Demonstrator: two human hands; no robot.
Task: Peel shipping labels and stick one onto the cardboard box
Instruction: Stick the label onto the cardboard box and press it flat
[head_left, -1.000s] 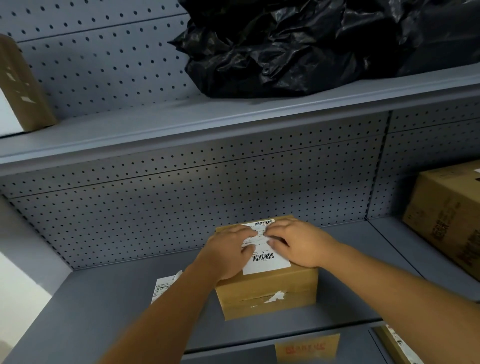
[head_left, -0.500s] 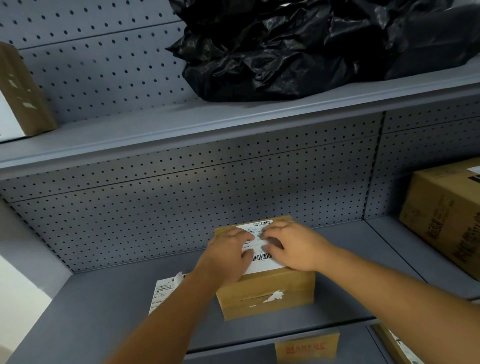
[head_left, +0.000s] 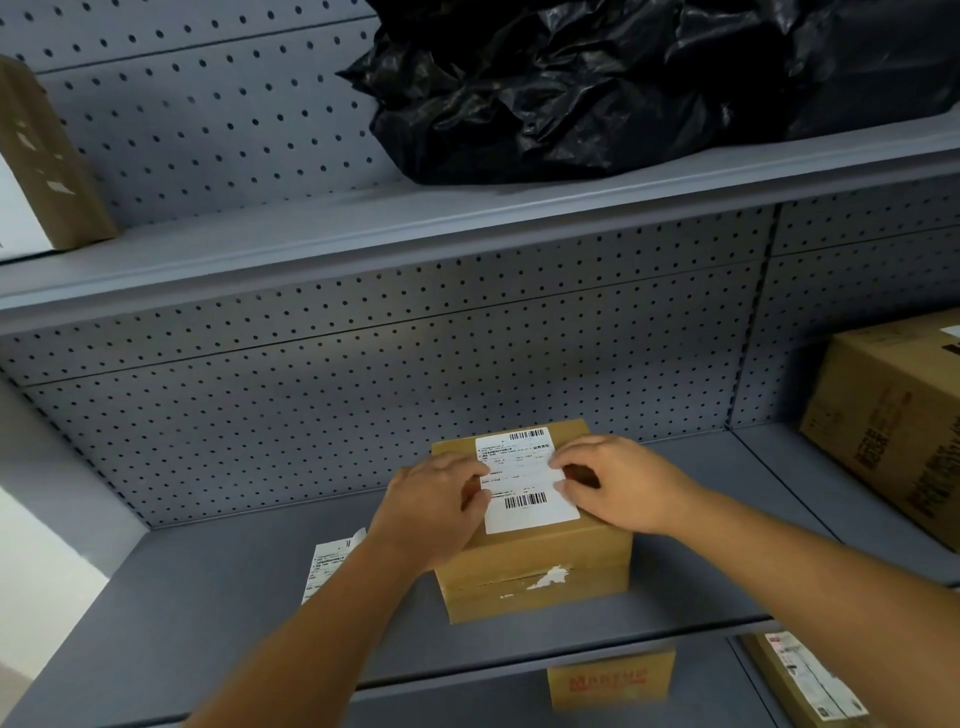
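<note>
shipping label (head_left: 524, 480) lies flat on top of the cardboard box (head_left: 535, 561), long axis running away from me, left hand (head_left: 434, 506) and right hand (head_left: 623, 480) pressing opposite long edges, fingers loosely curled, gripping nothing.

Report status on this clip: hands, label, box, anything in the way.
Left hand and right hand open, fingertips pressing the label's side edges. Label flat on top of box. Nothing in the way.
</note>
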